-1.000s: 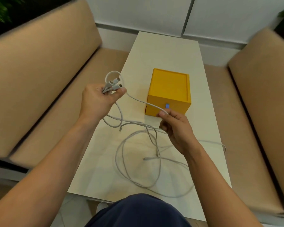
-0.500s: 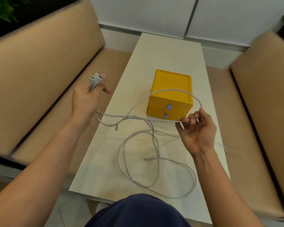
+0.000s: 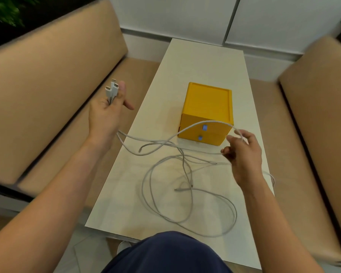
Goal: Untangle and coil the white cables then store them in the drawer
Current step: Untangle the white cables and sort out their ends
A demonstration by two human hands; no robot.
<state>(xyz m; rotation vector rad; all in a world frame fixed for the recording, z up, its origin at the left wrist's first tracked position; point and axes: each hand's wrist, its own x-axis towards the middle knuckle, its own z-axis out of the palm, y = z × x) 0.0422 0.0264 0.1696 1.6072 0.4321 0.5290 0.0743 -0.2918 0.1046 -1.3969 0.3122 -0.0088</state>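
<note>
Tan cushioned benches (image 3: 47, 79) flank a long pale table (image 3: 205, 62), where a yellow drawer box (image 3: 208, 103) with two blue tabs stands. Just in front of it, the white cables (image 3: 185, 194) sprawl in loose, tangled loops on the tabletop. The left hand (image 3: 104, 117), raised past the table's left edge, pinches two plugs (image 3: 111, 89) upright between thumb and fingers. The right hand (image 3: 244, 154), near the box's front corner, curls its fingers round a strand that arcs across the box front.
</note>
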